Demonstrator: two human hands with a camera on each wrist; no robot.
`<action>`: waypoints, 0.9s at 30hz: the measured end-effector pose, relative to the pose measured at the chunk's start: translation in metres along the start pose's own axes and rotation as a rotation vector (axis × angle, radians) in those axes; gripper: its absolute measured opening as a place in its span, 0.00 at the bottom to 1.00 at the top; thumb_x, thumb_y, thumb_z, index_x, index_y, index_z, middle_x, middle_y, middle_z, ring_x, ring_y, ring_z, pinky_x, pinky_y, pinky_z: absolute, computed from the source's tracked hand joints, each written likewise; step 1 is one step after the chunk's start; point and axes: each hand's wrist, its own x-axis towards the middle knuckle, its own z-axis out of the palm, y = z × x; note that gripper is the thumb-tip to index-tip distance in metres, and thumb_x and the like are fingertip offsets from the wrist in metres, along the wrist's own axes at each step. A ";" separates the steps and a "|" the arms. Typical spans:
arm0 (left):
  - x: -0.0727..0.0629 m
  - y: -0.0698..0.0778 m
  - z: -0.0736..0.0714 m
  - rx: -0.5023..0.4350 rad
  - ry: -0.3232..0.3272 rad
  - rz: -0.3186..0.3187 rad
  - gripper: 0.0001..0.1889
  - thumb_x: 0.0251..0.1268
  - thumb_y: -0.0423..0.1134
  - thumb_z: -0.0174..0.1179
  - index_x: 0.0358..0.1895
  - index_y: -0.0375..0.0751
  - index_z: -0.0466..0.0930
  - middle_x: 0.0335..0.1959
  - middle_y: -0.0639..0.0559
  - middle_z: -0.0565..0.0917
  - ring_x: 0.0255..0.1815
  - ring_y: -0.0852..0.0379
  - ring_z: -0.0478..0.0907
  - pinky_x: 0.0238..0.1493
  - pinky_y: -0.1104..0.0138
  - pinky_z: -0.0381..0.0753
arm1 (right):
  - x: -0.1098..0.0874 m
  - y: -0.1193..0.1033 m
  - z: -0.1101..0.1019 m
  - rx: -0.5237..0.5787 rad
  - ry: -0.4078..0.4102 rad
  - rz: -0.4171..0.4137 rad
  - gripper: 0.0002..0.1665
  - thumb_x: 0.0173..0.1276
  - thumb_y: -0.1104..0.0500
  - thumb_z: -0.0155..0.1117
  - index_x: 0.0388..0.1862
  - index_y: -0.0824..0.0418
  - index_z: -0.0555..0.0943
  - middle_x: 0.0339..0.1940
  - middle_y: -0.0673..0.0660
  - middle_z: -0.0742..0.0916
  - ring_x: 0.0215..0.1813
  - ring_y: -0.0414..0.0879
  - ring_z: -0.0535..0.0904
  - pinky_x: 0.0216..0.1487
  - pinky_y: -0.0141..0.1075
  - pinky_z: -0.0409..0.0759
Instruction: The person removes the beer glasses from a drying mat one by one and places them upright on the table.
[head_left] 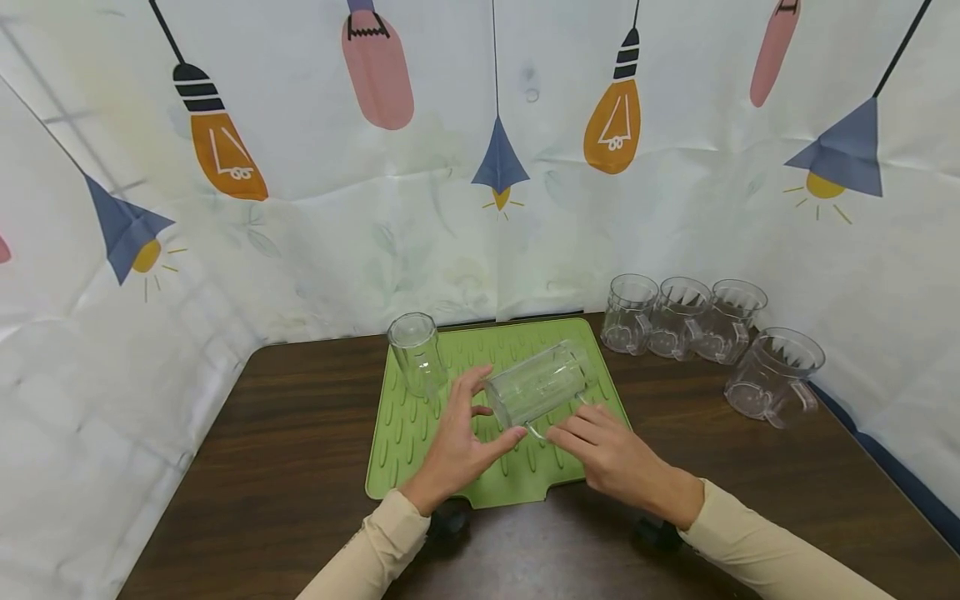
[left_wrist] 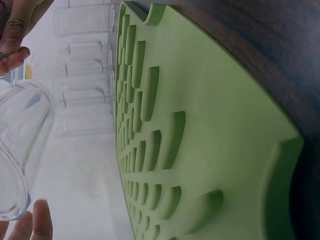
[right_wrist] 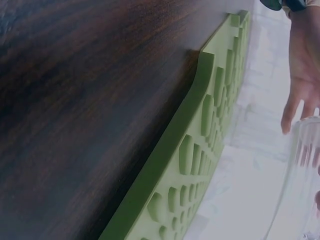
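Observation:
A clear glass mug point(head_left: 543, 383) is held tilted on its side over a green ribbed drying mat point(head_left: 397, 467). My right hand point(head_left: 603, 454) grips its handle, fingers curled in. At the mug's left end is my left hand point(head_left: 461, 437), thumb and fingers spread to either side of that end. In the left wrist view, the left fingertips point(left_wrist: 42, 215) are right by the glass edge. The right wrist view shows the left hand point(right_wrist: 305, 75) beyond the mug point(right_wrist: 300, 170). Another clear mug point(head_left: 416, 350) stands on the mat's back left part.
Several clear mugs stand at the table's right: a row along the back with one mug point(head_left: 632, 317) at its left, and a separate mug point(head_left: 776, 375) nearer the right edge. A patterned white cloth point(head_left: 315, 242) hangs behind the dark wooden table point(head_left: 262, 467).

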 end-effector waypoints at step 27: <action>-0.001 0.000 0.006 -0.048 0.104 0.048 0.36 0.63 0.37 0.73 0.73 0.46 0.67 0.67 0.43 0.75 0.59 0.51 0.80 0.55 0.56 0.90 | 0.005 -0.007 -0.005 0.015 0.003 0.023 0.25 0.84 0.65 0.39 0.55 0.60 0.87 0.45 0.52 0.90 0.47 0.45 0.82 0.51 0.36 0.83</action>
